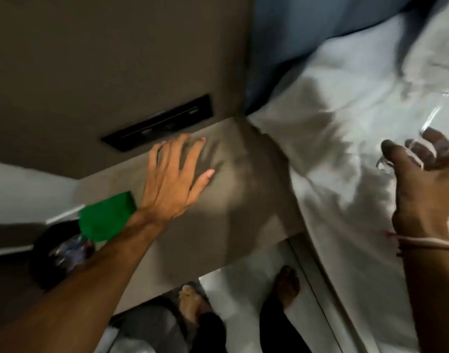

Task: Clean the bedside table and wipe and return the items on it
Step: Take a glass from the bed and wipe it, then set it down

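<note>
The beige bedside table point(243, 212) fills the middle of the view. My left hand point(175, 177) lies over its top with fingers spread and nothing in it. A green cloth point(106, 216) sits on the table's left edge, just beside my left wrist. My right hand point(419, 182) is out over the white bed at the right, its fingers curled around a clear glass point(432, 128). The picture is blurred, so the glass shows only as faint outlines.
A black switch panel point(159, 123) is set in the brown wall behind the table. A dark bin point(58, 253) with wrappers in it stands at the left. White bedding point(345, 149) lies right of the table. My bare feet point(287, 286) are on the floor below.
</note>
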`<state>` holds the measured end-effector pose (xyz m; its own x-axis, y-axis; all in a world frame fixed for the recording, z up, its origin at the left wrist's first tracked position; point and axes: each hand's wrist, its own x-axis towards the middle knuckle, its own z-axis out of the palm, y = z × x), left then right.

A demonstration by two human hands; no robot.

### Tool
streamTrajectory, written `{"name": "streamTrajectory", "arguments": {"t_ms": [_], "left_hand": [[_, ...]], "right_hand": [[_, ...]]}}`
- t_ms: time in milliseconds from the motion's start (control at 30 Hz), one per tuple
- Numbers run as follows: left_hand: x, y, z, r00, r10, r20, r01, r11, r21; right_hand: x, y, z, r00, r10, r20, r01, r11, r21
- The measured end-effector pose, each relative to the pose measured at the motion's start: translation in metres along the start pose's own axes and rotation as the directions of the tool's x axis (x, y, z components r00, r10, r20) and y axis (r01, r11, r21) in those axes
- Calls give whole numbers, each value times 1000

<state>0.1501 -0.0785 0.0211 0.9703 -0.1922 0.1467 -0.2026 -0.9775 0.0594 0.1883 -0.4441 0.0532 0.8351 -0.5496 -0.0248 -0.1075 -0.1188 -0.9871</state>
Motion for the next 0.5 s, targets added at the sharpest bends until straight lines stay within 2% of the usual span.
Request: {"name": "streamTrajectory", "arguments": {"t_ms": [67,133,167,233,267,367,467,500], "left_hand": [[-43,-37,4,993,-88,79,87,996,16],[-86,-77,8,969,-194,153,182,980,86],[-102,-93,10,953,-235,192,218,970,107],[-130,-130,15,900,-302,314,281,953,111],[-138,-145,18,873,-317,371,307,948,87],[-146,-188,31,773,-343,533,383,923,39],[-149,-212,48,672,-314,671,378,924,54],[-148,-213,51,666,-321,673,382,922,62]], "right_hand": [[-46,-17,33,987,62,148,-83,988,134],[-100,-26,76,943,92,319,-188,940,283],[-124,-30,97,912,132,388,-280,892,354],[-172,-28,142,804,203,558,-496,748,442],[-194,-25,160,746,225,627,-572,698,430],[-237,-9,202,516,315,797,-746,623,237],[-264,13,225,337,441,832,-867,491,91],[-267,20,227,293,458,839,-893,444,70]]}}
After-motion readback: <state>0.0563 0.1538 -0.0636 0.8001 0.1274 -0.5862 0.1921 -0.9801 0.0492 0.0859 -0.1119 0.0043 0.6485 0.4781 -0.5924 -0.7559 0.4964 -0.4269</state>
